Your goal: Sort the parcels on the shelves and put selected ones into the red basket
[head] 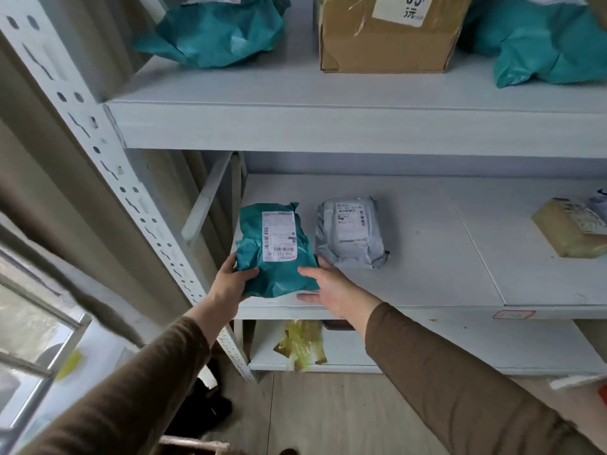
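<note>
Left hand point(232, 278) grips soft, crinkly teal parcel point(275, 250) by its near corner; right hand point(331, 284) relaxed alongside, likely light.

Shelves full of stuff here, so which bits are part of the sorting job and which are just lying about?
Part of the job:
- teal parcel, gripped by the left hand, right hand open beside it
- grey parcel
- cardboard box
- yellowish parcel

Just lying about:
- beige curtain
- yellow tape scrap
- window
</note>
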